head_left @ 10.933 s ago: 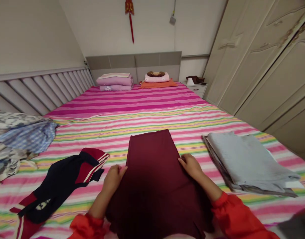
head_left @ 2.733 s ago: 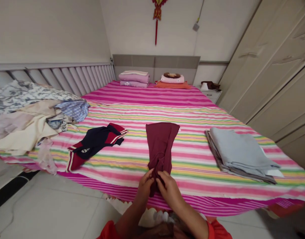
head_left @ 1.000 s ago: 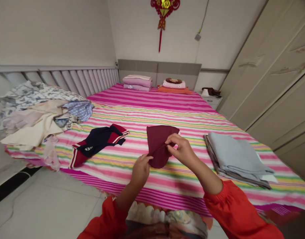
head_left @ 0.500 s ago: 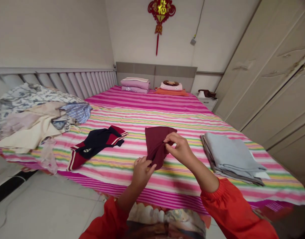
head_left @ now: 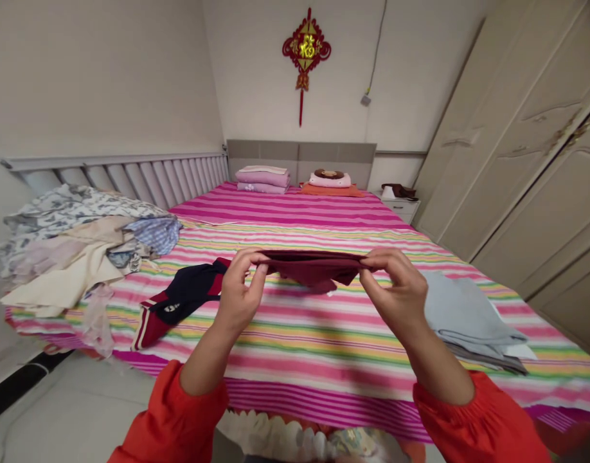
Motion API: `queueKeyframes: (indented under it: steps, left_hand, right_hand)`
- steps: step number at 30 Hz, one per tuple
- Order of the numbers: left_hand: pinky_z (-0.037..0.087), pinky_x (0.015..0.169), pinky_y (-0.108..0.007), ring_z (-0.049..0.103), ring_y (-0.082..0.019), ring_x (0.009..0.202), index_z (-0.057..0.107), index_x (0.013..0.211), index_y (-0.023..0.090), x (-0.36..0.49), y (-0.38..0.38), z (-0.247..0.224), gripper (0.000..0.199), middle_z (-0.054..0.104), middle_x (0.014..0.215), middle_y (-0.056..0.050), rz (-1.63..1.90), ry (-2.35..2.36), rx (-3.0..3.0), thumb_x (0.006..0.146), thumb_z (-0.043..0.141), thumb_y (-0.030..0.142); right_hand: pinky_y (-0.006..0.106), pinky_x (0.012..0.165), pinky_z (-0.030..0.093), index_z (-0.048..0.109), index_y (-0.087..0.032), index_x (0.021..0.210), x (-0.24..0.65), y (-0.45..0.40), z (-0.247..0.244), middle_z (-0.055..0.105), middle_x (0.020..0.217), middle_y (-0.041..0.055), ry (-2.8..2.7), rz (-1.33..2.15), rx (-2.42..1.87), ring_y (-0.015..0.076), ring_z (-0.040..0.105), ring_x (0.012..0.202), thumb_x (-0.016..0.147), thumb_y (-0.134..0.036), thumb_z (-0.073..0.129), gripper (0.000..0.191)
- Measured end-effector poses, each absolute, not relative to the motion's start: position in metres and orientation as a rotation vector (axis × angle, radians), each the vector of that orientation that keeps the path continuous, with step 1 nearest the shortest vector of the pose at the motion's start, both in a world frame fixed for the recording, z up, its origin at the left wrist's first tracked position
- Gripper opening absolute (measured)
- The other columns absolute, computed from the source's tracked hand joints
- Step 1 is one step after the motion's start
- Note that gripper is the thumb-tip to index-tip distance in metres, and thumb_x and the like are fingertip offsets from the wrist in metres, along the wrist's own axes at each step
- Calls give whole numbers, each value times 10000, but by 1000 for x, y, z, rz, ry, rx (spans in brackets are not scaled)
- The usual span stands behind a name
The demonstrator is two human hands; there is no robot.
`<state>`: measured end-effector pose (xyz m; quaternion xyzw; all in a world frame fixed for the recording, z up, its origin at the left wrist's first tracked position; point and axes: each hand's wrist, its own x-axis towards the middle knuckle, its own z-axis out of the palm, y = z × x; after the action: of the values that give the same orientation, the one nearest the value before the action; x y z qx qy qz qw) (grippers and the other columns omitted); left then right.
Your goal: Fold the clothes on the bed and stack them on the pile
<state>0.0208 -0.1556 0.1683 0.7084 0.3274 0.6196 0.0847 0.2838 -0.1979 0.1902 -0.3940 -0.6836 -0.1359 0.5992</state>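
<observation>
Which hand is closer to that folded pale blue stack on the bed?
The right hand is nearer, held up just left of the folded pale blue stack in view. The left hand is farther away, at the opposite end of the dark red cloth stretched between them.

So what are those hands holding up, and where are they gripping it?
A maroon cloth, pinched between fingers and thumbs at the two opposite ends of its top edge by the left hand and the right hand.
</observation>
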Motion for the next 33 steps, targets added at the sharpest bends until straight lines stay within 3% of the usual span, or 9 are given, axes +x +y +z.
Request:
queueKeyframes:
  steps: [5, 11, 17, 19, 23, 27, 29, 31, 33]
  left_hand:
    - [519, 672, -252, 610, -132, 724, 580, 930, 202, 29, -169, 195, 127, 617, 812, -7, 1646, 871, 1944, 900, 534, 316]
    - [489, 685, -245, 616, -140, 735, 632, 883, 196, 56, -170, 187, 117, 661, 795, 0, 1175, 870, 2122, 860, 528, 245]
    - [478, 698, -248, 630, -140, 777, 583, 948, 201, 87, -171, 174, 128, 666, 867, -1, 935, 742, 2096, 836, 521, 196]
    - [477, 681, -245, 621, -133, 755, 556, 931, 204, 93, -172, 175, 101, 640, 838, 10, 939, 709, 2071, 834, 530, 201]
    - [491, 688, -245, 630, -125, 758, 517, 897, 206, 96, -170, 167, 141, 628, 830, 2, 1028, 625, 1854, 821, 614, 275]
    - [481, 936, -367, 633, -222, 1086, 474, 810, 206, 82, -164, 127, 366, 634, 1205, -124, 1109, 466, 1665, 669, 805, 277]
    - [460, 975, -394, 611, -245, 1144, 495, 719, 196, 72, -164, 99, 273, 618, 1256, -137, 1107, 529, 1714, 699, 765, 233]
    - [477, 945, -385, 622, -238, 1120, 557, 663, 193, 66, -167, 73, 142, 664, 1148, -118, 1092, 672, 1820, 779, 638, 186]
    - [491, 913, -376, 628, -226, 1089, 638, 694, 205, 63, -171, 52, 194, 692, 1016, -92, 1116, 814, 1953, 820, 509, 132]
  right_hand:
    - [329, 648, 504, 620, -247, 798, 291, -213, 191, 637, 780, 25, -1528, -337, -1033, 180, 605, 703, 776, -143, 567, 119]
    - [308, 586, 472, 699, -239, 991, 322, -201, 173, 678, 824, 33, -1655, -189, -1440, 188, 595, 653, 657, -111, 573, 379]
    - [285, 470, 491, 558, -275, 1291, 284, -213, 161, 699, 1096, 51, -1592, 859, -1183, 91, 537, 468, 675, -246, 679, 629]
    - [274, 470, 514, 590, -258, 1217, 266, -216, 161, 716, 963, 17, -1502, 1108, -1087, 95, 568, 469, 640, -315, 758, 604]
    - [237, 464, 515, 652, -189, 775, 255, -212, 160, 613, 574, -51, -1400, 1135, -1105, 111, 591, 457, 589, -378, 821, 315]
    - [228, 424, 490, 613, -194, 671, 264, -207, 160, 610, 475, -37, -1363, 1070, -1143, 125, 584, 411, 608, -440, 814, 324]
    - [224, 411, 476, 615, -196, 667, 268, -207, 161, 607, 455, -32, -1355, 1037, -1141, 122, 569, 392, 614, -460, 812, 333]
    - [228, 403, 470, 623, -199, 670, 269, -207, 163, 603, 453, -33, -1348, 1000, -1139, 123, 562, 384, 611, -473, 817, 341]
    - [239, 402, 474, 618, -204, 665, 269, -206, 164, 598, 450, -34, -1337, 977, -1138, 130, 562, 381, 610, -489, 820, 354]
